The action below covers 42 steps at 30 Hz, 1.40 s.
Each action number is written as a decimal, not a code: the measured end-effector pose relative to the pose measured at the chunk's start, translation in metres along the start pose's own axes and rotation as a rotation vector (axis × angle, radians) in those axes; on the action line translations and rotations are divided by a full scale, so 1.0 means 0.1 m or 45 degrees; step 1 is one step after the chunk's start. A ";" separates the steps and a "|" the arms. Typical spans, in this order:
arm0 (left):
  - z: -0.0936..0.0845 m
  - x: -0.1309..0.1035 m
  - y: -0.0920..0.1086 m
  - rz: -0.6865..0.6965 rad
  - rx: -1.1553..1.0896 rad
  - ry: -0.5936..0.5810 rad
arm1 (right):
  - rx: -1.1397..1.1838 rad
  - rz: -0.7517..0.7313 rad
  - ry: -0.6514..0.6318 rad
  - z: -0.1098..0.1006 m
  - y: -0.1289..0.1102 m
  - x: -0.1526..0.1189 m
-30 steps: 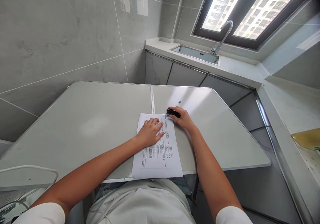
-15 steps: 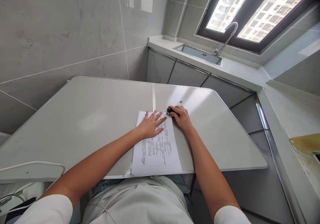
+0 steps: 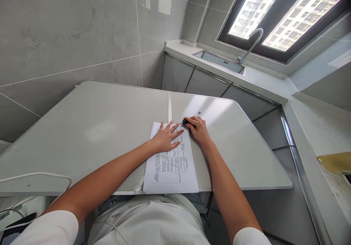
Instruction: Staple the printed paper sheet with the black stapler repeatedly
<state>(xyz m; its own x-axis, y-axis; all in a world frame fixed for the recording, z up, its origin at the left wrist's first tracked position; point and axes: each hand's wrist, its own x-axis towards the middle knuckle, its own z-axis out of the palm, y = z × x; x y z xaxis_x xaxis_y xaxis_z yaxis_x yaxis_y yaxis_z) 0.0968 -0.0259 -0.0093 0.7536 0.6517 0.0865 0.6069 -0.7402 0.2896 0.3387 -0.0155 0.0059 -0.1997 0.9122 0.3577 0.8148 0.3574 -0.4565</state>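
Printed white paper (image 3: 171, 172) lies on the pale table (image 3: 115, 121), its near end at the table's front edge. My left hand (image 3: 165, 138) rests flat on the upper part of the sheet with the fingers spread. At the paper's top right corner is a small black stapler (image 3: 186, 122), and my right hand (image 3: 199, 128) is closed around it. My right fingers and palm hide most of its body. A little beyond my right hand lies a tiny dark strip, perhaps staples (image 3: 199, 112).
A seam (image 3: 169, 106) crosses the table. Behind are a sink (image 3: 219, 61) with a faucet (image 3: 251, 46) and a window. A white cable (image 3: 41, 173) runs at the left; a yellow object (image 3: 336, 163) sits on the right counter.
The view has shifted slightly. Both hands keep nearly the same places, with the stapler still at the paper's corner.
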 end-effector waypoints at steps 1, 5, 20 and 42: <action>0.00 0.00 0.00 -0.002 0.001 -0.002 | -0.002 0.002 -0.002 0.00 0.00 0.00; -0.02 0.00 0.01 -0.010 0.006 -0.018 | -0.037 0.012 -0.020 0.00 -0.02 0.01; 0.02 0.02 0.00 -0.032 -0.020 -0.017 | -0.082 0.026 -0.016 0.01 -0.06 0.01; 0.04 0.02 0.00 -0.049 -0.027 0.003 | -0.418 0.043 -0.112 0.05 -0.20 0.00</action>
<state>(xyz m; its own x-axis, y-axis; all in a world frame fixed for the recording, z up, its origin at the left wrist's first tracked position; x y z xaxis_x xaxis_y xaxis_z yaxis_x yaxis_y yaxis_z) 0.0994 -0.0250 -0.0126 0.7294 0.6798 0.0773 0.6296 -0.7111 0.3129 0.3196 -0.0219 0.0109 -0.2041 0.9414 0.2684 0.9507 0.2560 -0.1749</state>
